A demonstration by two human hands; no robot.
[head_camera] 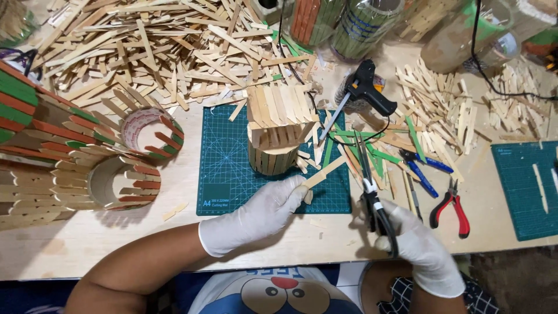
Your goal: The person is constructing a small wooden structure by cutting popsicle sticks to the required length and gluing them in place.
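My left hand (258, 214), in a white glove, pinches one end of a plain wooden craft stick (325, 172) that slants up to the right over the green cutting mat (224, 168). In my right hand (419, 245), also gloved, black-handled scissors (367, 180) point up and away, blades just right of the stick. On the mat stands a small cylinder model (278, 129) covered in upright wooden sticks, with a slanted stick roof.
A black glue gun (366, 87) lies behind the model. Blue-handled and red-handled pliers (450, 206) lie to the right, near a second green mat (523, 186). Loose sticks heap at the back. Stick-covered rings (125, 183) sit left.
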